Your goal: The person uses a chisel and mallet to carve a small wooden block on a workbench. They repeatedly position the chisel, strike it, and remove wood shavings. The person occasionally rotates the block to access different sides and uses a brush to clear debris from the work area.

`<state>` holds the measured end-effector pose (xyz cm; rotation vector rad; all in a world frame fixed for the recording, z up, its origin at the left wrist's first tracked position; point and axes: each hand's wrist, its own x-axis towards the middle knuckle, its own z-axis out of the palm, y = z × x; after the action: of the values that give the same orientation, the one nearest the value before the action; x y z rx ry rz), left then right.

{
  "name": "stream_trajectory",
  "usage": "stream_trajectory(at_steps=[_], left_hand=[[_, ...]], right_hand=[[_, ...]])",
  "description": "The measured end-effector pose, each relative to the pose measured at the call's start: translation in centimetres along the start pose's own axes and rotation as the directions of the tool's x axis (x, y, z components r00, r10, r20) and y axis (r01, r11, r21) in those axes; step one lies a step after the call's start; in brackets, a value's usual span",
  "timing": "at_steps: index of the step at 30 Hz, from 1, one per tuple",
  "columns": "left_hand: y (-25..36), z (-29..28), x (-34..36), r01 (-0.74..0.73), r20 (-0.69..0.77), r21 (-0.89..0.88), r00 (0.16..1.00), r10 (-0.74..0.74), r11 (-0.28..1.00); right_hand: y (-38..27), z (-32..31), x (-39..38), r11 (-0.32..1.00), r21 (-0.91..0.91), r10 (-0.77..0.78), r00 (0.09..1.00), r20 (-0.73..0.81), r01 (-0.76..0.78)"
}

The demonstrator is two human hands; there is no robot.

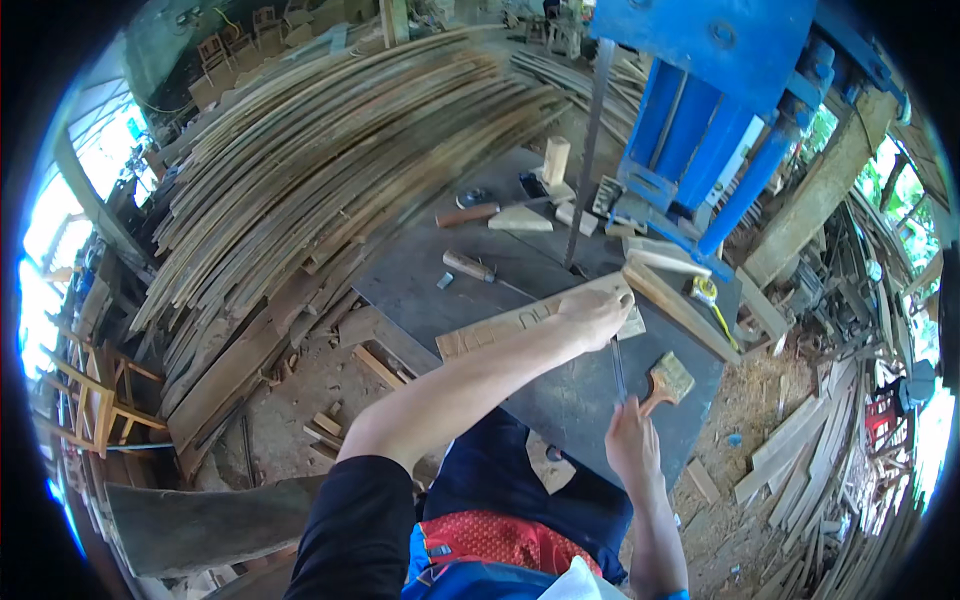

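While left hand [600,312] sits on marked board [497,332], right hand [632,440] grips metal tool [618,368]

Left hand: fingers curled in, resting over the board's R end; can't tell if it also pinches the tool's far tip, which ends right by it. Right hand: closed tight in a fist round the tool's near end (any handle is hidden in there), w/ the thin shaft pointing away, twd the left hand. Board = long, pale, lying slantwise on the dark tabletop [565,395], w/ outlined shapes along its face.

Just R of the right hand: brush [671,379] w/ orange-brown handle & pale bristles; can't tell if handle & hand touch. R of the board: wooden strip [680,312], then yellow tape measure [704,290], tape pulled out twd the near side.

Beyond the board, on its L: chisel [468,266], wooden handle, shaft slanting twd the board. Farther: wooden-handled tool [467,215], wedge-shaped offcut [520,220] & upright block [556,160].

Far R: big blue machine [705,50], narrow upright blade [590,150] coming down at the tabletop. Past the table, far L: huge stack of long planks [330,160]; nearer, at L edge, wooden chair frame [95,405]. R side: loose boards [805,445] on the floor.
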<state>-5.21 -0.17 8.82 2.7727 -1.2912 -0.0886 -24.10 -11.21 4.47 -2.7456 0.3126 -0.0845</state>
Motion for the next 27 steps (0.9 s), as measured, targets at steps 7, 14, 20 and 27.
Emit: stream_trajectory(at_steps=[7,14,20,27], left_hand=[[-1.8,-0.6,0.5,0.145,0.013,-0.087,0.989,-0.145,0.986],[-3.3,-1.6,-0.5,-0.008,0.011,-0.15,1.0,0.01,0.989],[-2.3,-1.4,-0.4,0.018,-0.004,-0.116,1.0,-0.019,0.993],[-4.2,-1.3,-1.9,0.11,-0.046,-0.268,0.991,-0.127,0.957]], right_hand=[[-1.2,2.3,3.5,0.997,0.082,-0.011,1.0,-0.021,0.013],[0.1,2.1,-1.0,0.996,0.083,0.008,0.998,0.057,-0.012],[-1.6,3.1,5.2,0.994,0.109,0.013,0.999,-0.051,-0.007],[-0.8,2.5,-0.6,0.991,0.134,0.012,1.0,-0.018,-0.009]])
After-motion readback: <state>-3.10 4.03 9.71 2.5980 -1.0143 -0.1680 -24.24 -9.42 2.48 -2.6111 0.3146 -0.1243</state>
